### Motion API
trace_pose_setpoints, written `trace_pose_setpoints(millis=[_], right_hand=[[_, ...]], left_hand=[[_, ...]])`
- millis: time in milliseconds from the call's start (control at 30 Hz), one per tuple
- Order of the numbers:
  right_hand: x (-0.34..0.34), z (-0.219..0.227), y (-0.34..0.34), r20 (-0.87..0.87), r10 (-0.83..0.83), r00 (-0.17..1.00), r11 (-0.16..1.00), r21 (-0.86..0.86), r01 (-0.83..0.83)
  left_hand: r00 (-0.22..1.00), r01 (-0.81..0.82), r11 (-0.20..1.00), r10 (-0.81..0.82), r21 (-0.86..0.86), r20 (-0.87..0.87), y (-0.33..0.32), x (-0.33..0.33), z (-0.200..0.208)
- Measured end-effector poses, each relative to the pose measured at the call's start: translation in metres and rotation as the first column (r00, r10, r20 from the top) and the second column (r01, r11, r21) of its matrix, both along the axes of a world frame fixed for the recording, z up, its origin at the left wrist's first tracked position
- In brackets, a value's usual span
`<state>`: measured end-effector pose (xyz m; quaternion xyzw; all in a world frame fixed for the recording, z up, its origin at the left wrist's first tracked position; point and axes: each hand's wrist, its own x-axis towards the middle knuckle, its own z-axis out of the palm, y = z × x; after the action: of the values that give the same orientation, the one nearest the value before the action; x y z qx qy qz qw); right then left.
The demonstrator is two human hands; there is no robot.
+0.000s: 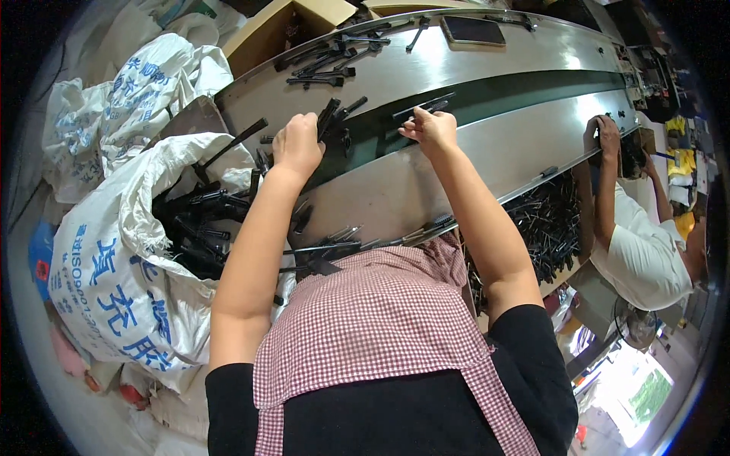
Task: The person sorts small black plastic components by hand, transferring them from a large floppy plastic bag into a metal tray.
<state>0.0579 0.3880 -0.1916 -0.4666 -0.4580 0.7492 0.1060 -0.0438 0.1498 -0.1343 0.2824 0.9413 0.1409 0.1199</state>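
My left hand [299, 146] is closed around a few black plastic sticks [328, 115] that poke out past its knuckles, at the left end of the green conveyor belt [502, 103]. Their exact kind is not clear. Over the belt, further right, my right hand [432, 131] is closed, and a slim black plastic stick [436, 102] shows at its fingers. A small black piece [347, 141] lies on the belt between the hands. Left of my left forearm, an open white woven sack [99, 251] is full of black plastic parts [199, 220].
Several black brush-like parts [323, 64] and a phone [473, 31] lie on the far metal ledge. More loose parts [334, 242] line the near edge. A heap of black pieces [544, 228] sits right of my right arm. A co-worker [642, 251] works further right.
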Motion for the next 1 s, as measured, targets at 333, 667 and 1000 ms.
trace_pose_setpoints(millis=[333, 667, 1000], right_hand=[[0.018, 0.025, 0.089, 0.584, 0.053, 0.81, -0.295, 0.784, -0.546], [0.025, -0.003, 0.109, 0.662, 0.241, 0.709, -0.289, 0.747, -0.599], [0.023, 0.002, 0.177, 0.654, -0.024, 0.756, -0.494, 0.649, -0.578]], left_hand=[[0.998, -0.002, 0.998, 0.006, -0.066, 0.058, 0.019, 0.015, -0.007], [0.994, 0.017, 0.998, -0.011, -0.056, 0.109, 0.043, 0.02, -0.023], [0.988, -0.008, 1.0, 0.01, -0.015, 0.152, 0.056, 0.025, -0.023]])
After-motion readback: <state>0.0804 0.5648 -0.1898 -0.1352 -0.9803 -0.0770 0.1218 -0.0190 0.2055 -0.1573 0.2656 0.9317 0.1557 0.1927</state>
